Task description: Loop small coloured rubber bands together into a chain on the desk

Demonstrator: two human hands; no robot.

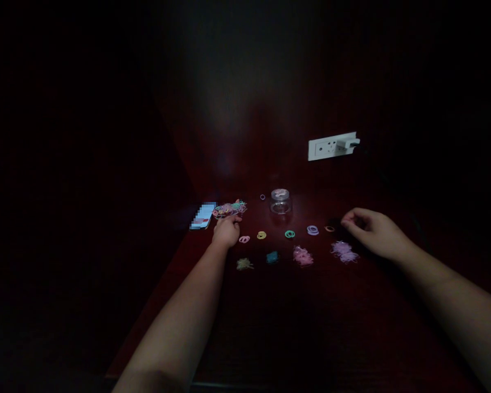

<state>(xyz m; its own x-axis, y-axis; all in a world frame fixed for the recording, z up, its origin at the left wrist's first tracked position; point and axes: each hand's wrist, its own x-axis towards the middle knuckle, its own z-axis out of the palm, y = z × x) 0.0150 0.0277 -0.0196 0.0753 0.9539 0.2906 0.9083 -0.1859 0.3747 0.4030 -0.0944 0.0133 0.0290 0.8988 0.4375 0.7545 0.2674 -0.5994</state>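
Note:
My left hand (227, 230) is at the near edge of a mixed pile of coloured bands (234, 207); its fingers are partly hidden and any hold is unclear. My right hand (366, 226) is closed in a pinch beside an orange ring (329, 229); whatever lies between the fingertips is too small to make out. Between the hands lie pink rings (244, 239), yellow rings (261, 235), green rings (289, 234) and purple rings (312, 230). Nearer me are piles of yellowish bands (244, 264), teal bands (272, 257), pink bands (303, 256) and purple bands (345, 251).
A clear lidded jar (280, 202) stands at the back of the dark red table (270, 316), with a small dark ring (262, 197) to its left. A lit phone (203, 215) lies at the left. On the wall is a socket (331, 146) with a plug.

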